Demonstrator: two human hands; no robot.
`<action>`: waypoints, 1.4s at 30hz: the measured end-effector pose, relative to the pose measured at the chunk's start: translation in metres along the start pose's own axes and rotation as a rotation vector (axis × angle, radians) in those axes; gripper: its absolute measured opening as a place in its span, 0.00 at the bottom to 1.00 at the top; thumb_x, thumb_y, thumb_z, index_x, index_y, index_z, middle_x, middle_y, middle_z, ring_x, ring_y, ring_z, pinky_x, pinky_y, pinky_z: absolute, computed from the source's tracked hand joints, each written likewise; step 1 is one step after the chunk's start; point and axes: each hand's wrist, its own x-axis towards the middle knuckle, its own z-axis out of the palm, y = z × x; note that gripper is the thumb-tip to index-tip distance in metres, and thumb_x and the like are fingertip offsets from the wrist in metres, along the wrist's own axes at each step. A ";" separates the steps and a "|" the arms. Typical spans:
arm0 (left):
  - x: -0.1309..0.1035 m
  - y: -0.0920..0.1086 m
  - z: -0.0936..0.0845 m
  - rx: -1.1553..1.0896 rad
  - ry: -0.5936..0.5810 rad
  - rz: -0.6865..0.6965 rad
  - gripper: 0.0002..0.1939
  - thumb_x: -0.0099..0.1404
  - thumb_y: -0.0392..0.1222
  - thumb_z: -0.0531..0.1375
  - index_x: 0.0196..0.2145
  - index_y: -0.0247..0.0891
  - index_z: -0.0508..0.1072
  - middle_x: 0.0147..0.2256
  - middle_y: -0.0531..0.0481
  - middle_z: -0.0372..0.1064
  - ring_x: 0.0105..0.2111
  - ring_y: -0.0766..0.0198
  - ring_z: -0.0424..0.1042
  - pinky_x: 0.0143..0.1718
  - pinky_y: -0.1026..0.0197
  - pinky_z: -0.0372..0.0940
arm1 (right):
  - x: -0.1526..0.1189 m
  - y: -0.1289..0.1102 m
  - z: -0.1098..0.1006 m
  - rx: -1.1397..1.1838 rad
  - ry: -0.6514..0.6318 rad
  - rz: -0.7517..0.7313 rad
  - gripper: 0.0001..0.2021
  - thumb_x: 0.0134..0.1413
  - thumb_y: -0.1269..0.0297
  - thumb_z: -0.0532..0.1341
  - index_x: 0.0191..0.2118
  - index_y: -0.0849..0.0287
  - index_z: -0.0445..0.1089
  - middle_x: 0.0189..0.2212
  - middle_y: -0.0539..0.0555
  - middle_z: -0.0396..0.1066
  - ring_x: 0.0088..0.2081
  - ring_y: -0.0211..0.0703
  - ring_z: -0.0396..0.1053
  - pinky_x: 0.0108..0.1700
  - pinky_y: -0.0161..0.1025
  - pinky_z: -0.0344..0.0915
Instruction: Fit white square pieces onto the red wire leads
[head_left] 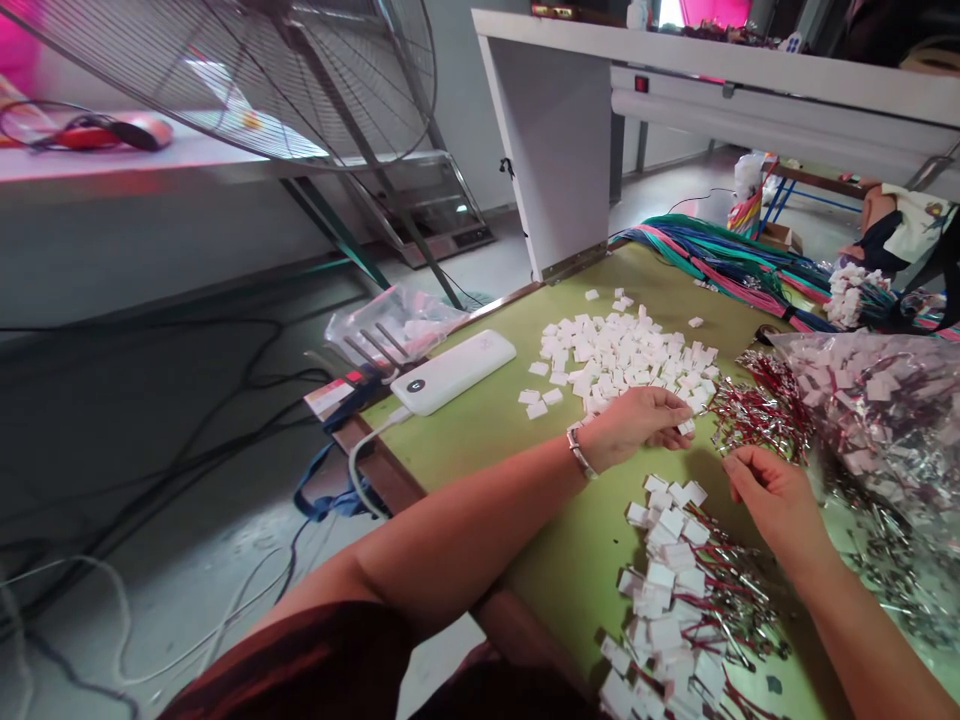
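Green tabletop (570, 560), connectors (630, 350), unreadable power-bank display (415, 386)

A single head-worn view looks from above the person's own body, forward and steeply down onto the tabletop (574, 590). It sits near: the dark sleeve (300, 660) enters close by at 7 o'clock and the right forearm (877, 620) at 4 o'clock. The left fingers (669, 412) and right fingers (741, 463) lie right of centre, between 3 and 4 o'clock. Wide coverage also takes in the fan (247, 60) at 11 o'clock and a white panel (555, 150) near 1 o'clock, farther off.
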 end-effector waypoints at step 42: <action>-0.008 -0.013 0.019 0.269 -0.267 0.150 0.05 0.62 0.39 0.58 0.33 0.36 0.65 0.22 0.54 0.69 0.21 0.73 0.66 0.23 0.68 0.60 | -0.009 0.006 0.007 0.157 -0.142 0.110 0.17 0.51 0.48 0.56 0.24 0.57 0.61 0.18 0.43 0.51 0.21 0.34 0.48 0.24 0.33 0.49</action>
